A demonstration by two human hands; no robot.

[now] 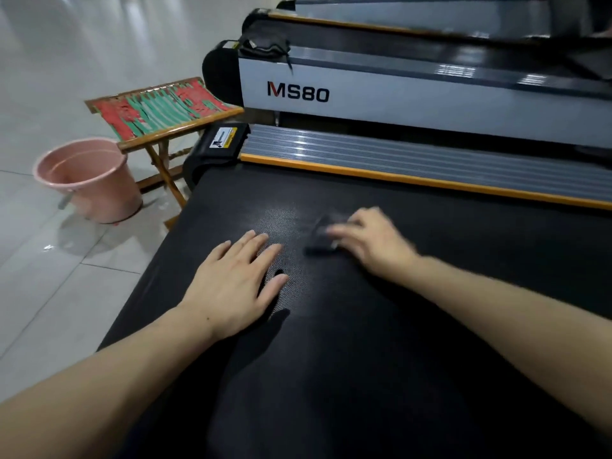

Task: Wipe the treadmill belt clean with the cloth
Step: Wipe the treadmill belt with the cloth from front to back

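Note:
The black treadmill belt (347, 359) fills the lower middle of the head view. My left hand (235, 283) lies flat on it, palm down, fingers slightly spread, holding nothing. My right hand (371, 240) is blurred by motion and presses a dark cloth (323, 236) against the belt just right of the left hand. The cloth is folded small and mostly sticks out to the left of the fingers. A patch of belt between the hands shows a lighter dotted sheen.
A grey ribbed side rail with an orange strip (430, 167) borders the belt's far side. Beyond it stands another treadmill marked MS80 (298, 92). A pink bucket (89, 180) and a folding stool with red and green webbing (162, 109) stand on the tiled floor at left.

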